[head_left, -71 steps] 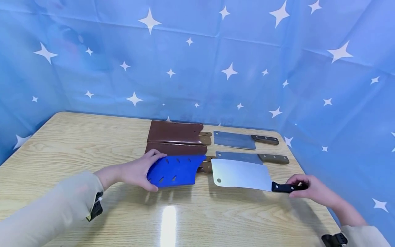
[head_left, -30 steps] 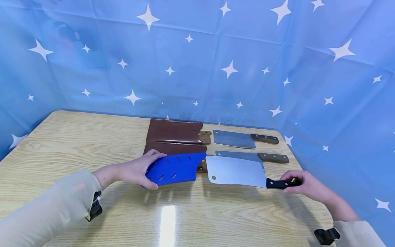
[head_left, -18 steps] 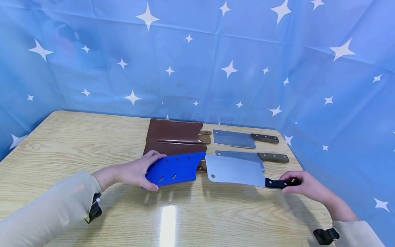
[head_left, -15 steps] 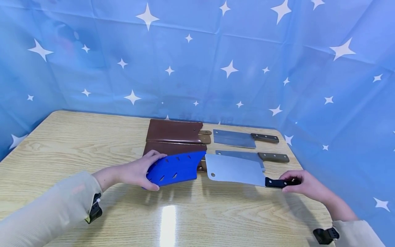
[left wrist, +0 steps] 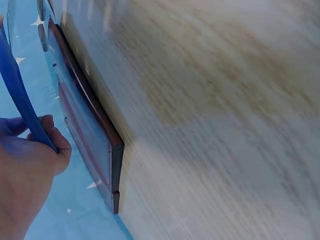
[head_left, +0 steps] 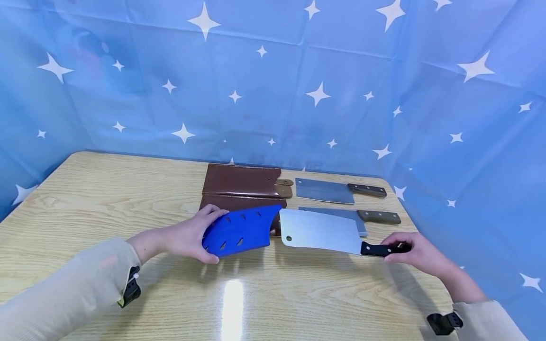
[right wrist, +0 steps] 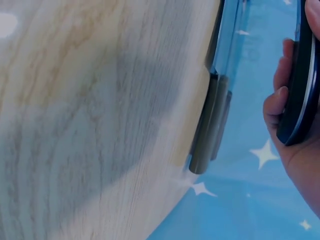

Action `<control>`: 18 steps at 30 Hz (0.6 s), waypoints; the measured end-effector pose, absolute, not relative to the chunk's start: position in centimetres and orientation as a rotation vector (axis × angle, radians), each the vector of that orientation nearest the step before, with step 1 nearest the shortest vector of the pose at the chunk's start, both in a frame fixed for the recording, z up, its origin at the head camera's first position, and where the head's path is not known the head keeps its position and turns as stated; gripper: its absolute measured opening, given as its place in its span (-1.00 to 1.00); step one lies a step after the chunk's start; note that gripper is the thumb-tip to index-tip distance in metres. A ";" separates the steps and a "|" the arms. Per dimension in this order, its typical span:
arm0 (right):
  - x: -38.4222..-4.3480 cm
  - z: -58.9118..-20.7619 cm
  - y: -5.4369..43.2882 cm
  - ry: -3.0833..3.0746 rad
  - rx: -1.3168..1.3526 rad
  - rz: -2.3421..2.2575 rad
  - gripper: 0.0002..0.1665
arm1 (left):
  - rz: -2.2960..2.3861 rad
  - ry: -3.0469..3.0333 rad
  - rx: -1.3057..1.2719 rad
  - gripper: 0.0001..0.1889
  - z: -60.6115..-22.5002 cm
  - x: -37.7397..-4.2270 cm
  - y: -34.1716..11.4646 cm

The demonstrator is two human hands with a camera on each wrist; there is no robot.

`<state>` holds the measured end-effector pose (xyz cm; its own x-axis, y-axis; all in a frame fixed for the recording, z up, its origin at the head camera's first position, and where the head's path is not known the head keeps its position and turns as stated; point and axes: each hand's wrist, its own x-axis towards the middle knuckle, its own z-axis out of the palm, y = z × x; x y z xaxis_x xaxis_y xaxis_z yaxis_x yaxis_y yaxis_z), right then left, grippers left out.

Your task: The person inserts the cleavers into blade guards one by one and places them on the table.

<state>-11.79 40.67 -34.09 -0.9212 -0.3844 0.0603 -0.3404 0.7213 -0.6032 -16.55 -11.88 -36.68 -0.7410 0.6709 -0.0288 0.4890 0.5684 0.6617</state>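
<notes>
My left hand [head_left: 194, 235] grips the closed end of a blue knife sheath [head_left: 245, 231] with several slots in it, held above the table. In the left wrist view the fingers pinch the blue sheath [left wrist: 22, 95] across its edge. My right hand [head_left: 415, 250] holds a cleaver [head_left: 322, 231] by its black handle [head_left: 379, 249]; in the right wrist view the fingers curl round that handle [right wrist: 300, 95]. The shiny blade points left, its tip side close to the sheath's open end. Whether blade and sheath touch I cannot tell.
Two brown leather sheaths [head_left: 241, 180] lie behind the blue one, the nearer partly hidden. To their right lie two more cleavers, one with a dark handle [head_left: 367, 190] and one with a brown handle [head_left: 379, 217]. The wooden table [head_left: 128, 199] meets a blue star-patterned curtain [head_left: 256, 123].
My right hand has brought the cleaver leftward and slightly up, closing the gap to the blue sheath. The left hand has tilted the sheath's open end up a little.
</notes>
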 end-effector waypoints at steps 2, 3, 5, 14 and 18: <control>-11.8 -34.1 40.6 2.864 -0.593 -0.964 -0.80 | 0.932 2.539 0.961 0.04 -36.6 -16.6 -11.8; -11.7 -34.0 40.6 2.872 -0.587 -0.958 -0.80 | 0.931 2.543 0.961 0.04 -36.5 -16.6 -11.8; -11.7 -33.9 40.5 2.887 -0.570 -0.951 -0.80 | 0.943 2.541 0.953 0.05 -36.5 -16.7 -11.8; -11.8 -33.4 39.8 2.918 -0.550 -0.912 -0.79 | 0.957 2.558 0.957 0.05 -36.9 -16.7 -11.8; -11.9 -33.2 39.6 2.911 -0.557 -0.937 -0.79 | 0.989 2.540 0.923 0.07 -36.9 -16.7 -11.6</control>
<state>-11.88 39.57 -33.24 -0.9353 -0.3454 0.0766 -0.3252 0.7544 -0.5702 -16.68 -11.59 -36.87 -0.7631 0.6461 -0.0132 0.4669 0.5654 0.6800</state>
